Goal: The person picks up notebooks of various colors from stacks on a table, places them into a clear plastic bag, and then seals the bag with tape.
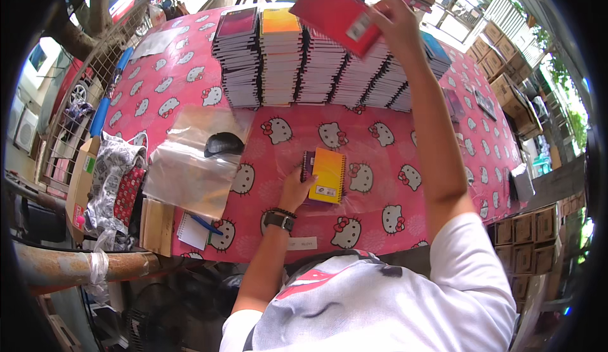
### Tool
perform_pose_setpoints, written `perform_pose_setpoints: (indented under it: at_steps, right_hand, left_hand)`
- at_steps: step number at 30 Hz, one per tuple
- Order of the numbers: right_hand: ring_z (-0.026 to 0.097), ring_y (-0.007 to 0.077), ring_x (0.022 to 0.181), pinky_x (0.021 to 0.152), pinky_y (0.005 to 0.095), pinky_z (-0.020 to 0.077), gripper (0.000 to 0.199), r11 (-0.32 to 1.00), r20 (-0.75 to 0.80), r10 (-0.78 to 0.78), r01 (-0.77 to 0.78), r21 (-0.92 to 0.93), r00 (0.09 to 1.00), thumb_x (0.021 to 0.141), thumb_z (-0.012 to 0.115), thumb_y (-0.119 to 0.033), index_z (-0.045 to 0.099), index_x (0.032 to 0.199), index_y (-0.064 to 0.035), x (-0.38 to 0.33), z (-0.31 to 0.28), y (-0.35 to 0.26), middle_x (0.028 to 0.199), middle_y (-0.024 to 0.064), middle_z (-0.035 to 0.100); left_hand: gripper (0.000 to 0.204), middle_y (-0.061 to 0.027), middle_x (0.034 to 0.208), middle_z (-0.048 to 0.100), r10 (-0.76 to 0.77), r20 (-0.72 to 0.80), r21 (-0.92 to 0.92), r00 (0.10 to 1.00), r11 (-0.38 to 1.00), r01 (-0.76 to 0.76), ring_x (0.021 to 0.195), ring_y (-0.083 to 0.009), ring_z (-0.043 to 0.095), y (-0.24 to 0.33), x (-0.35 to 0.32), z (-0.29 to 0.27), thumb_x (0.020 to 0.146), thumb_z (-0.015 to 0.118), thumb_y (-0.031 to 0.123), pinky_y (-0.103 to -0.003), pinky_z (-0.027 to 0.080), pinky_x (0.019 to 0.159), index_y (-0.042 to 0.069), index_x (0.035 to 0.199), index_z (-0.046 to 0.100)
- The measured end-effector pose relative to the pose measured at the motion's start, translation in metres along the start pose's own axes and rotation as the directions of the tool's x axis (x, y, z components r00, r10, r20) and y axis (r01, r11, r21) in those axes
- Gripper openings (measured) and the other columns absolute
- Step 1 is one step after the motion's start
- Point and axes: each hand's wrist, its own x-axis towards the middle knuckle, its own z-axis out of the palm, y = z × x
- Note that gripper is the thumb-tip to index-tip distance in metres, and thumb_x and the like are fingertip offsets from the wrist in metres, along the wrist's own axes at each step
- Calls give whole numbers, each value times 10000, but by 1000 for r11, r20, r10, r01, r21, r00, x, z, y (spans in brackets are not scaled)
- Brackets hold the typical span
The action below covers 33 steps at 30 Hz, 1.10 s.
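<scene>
Left hand (pixel 295 190): holding a white-labelled, yellow-to-orange spiral notebook (pixel 329 171) over a purple notebook (pixel 308 161), toward the near edge of the tabletop (pixel 370 225).
Right hand (pixel 392 21): gripping a white-labelled red notebook (pixel 329 16), raised.
Notebook stacks (pixel 280 67): side by side, toward the far edge.

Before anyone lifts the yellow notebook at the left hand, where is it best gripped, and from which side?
Probably its left edge, from the left: the yellow notebook lies flat, coil along the right edge, and the left hand touches its left side.
</scene>
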Motion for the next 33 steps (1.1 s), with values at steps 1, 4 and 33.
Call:
perform_pose_setpoints:
  at_steps: [1,4,33]
  right_hand:
    - [612,191,839,665,247,487,138,983,49,110,-116,140,993,797,593,-112,597,912,-36,-24,-18,13,915,112,604]
    - [590,195,840,733,349,525,208,277,337,441,-483,831,832,811,587,-45,486,992,-22,-142,-4,41,953,89,563]
    - [535,336,1031,856,390,475,272,641,628,129,419,-643,767,850,506,-128,563,1103,-210,15,17,52,1168,188,488]
  left_hand:
    - [357,-206,973,624,17,10,-24,1000,1000,-17,922,-304,606,5,0,4,828,590,247,-374,445,773,-21,1059,546]
    - [396,-197,975,626,6,-155,-76,988,997,-18,912,-284,603,-14,1,7,877,528,315,-353,441,782,-37,1057,545]
    - [577,-151,916,656,-97,-38,81,995,992,100,848,-269,634,4,-3,-1,697,701,459,-363,476,754,-4,1023,586]
